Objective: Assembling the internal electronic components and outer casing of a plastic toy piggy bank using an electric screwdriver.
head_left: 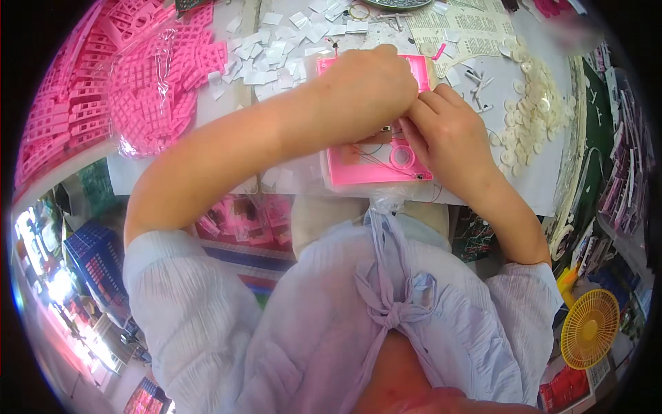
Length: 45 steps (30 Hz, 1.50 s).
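A bright pink plastic casing (348, 176) lies open side up at the table's near edge, in front of my body. Inside it are a round ring (402, 157), thin wires and part of a brown board (376, 138). My left hand (383, 81) is closed above the casing's upper part, its fingertips hidden behind the back of the hand. From the right, my right hand (449, 127) reaches over the casing's right side, fingers bent in close to the left hand. Whatever is pinched where the two hands meet is too covered to make out.
Pink grid-shaped plastic parts (165, 90) fill a clear bag at the left. Small white squares (276, 54) lie scattered beyond the casing. To the right are cream discs (529, 103), small white sticks (477, 84) and a printed sheet (469, 31).
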Tool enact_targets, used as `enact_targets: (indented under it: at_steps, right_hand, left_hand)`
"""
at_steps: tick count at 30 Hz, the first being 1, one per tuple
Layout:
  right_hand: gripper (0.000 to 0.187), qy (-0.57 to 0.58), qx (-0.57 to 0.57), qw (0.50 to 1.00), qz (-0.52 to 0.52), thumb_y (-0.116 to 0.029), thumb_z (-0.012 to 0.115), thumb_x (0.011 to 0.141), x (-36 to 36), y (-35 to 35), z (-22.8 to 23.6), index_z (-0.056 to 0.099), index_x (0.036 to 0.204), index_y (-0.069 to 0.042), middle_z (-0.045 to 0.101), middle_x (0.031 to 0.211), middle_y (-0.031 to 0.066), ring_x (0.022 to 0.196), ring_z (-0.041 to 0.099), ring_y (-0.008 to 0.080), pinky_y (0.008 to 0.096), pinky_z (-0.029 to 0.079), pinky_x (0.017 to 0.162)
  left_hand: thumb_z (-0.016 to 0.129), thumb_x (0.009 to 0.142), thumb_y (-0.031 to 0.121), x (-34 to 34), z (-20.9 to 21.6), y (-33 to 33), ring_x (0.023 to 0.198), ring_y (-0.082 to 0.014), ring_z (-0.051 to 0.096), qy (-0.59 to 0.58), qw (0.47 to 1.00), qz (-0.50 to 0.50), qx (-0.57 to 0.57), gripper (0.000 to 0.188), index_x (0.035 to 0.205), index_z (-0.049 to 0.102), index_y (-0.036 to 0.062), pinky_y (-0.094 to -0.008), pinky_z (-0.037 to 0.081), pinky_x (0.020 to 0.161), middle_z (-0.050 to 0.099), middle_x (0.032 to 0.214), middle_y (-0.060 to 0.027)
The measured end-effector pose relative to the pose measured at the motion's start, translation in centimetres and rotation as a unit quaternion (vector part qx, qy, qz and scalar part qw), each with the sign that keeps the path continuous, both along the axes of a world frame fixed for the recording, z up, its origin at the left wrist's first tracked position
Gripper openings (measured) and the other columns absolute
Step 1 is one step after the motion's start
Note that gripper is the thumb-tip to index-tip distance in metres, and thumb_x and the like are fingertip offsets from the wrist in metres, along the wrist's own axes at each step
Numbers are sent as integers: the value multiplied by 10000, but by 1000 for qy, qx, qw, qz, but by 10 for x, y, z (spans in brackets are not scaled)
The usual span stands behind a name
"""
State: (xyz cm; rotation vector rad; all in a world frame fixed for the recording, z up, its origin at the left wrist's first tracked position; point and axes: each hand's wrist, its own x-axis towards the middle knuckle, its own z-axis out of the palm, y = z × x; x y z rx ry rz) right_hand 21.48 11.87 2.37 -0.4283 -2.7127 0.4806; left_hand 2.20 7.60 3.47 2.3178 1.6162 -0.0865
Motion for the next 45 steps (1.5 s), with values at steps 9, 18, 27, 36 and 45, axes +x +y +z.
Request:
enact_targets:
  at_steps: [9, 18, 27, 36, 45]
  right_hand:
    - [95, 110, -52, 992, -19, -78, 733, 824, -19, 19, -21, 657, 877, -59, 663, 962, 64, 948, 586, 290, 399, 522, 798]
    - [130, 13, -12, 998, 57, -104, 776, 761, -21, 37, -8, 738, 883, -84, 668, 1017, 21, 997, 564, 281, 409, 507, 863]
    - [117, -30, 96, 983, 152, -129, 751, 782, -16, 34, 3, 760, 893, -95, 680, 954, 9, 921, 596, 256, 375, 548, 778]
    - [201, -60, -131, 974, 175, -124, 735, 818, -17, 64, 7, 783, 1010, -91, 685, 992, 59, 987, 588, 295, 395, 519, 868]
    - [323, -31, 69, 995, 64, -157, 737, 824, -9, 11, -6, 699, 1131, -62, 640, 1060, 63, 1029, 591, 273, 409, 506, 820]
  left_hand:
    - [769, 794, 160, -16, 11, 9, 738, -286, 690, -135, 971, 184, -65, 146, 834, 709, 32, -407, 538, 673, 704, 769, -130]
    - [767, 757, 166, -22, 8, 10, 715, -258, 689, -185, 957, 201, -93, 160, 825, 713, 31, -396, 536, 662, 708, 751, -108]
    - [720, 751, 161, -7, -3, 38, 779, -330, 721, -64, 982, 147, -101, 164, 868, 769, 58, -447, 564, 673, 734, 831, -164]
    - [668, 795, 150, -23, 17, 37, 765, -352, 713, -49, 993, 0, -111, 170, 856, 753, 15, -469, 557, 666, 722, 811, -187]
    - [612, 874, 126, -19, 3, 9, 815, -390, 702, -29, 1000, 3, -12, 171, 874, 705, -19, -493, 551, 750, 707, 853, -214]
